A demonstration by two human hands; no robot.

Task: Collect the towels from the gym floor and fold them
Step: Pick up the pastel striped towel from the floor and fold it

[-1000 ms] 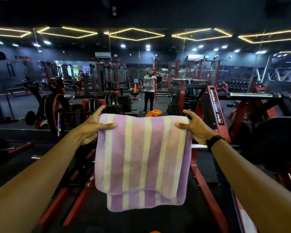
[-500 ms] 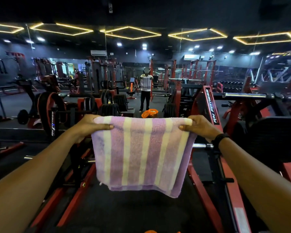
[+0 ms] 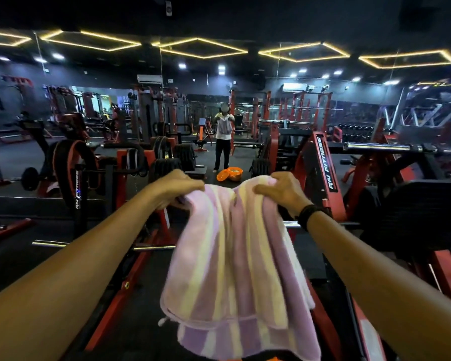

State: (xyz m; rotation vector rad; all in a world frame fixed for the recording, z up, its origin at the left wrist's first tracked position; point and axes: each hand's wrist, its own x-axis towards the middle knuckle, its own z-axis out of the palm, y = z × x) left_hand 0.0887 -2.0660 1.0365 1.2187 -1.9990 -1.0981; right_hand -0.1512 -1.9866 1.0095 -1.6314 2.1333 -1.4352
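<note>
The left hand point(image 3: 179, 190) and right hand point(image 3: 281, 190) each curl their fingers around the striped towel's point(image 3: 235, 256) top edge, holding it hanging in midair, apparently to fold it.

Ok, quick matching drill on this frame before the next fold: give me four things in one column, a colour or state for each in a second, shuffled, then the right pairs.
Things:
1. towel
2. left hand
3. basket on the floor
4. wristband on the right arm

States:
A. orange
B. black
C. purple and pale yellow stripes, hanging doubled over
D. grips the towel's top edge on the left side

Pairs: 1-C, 2-D, 3-A, 4-B. The right hand grips the top edge on the other side.
</note>
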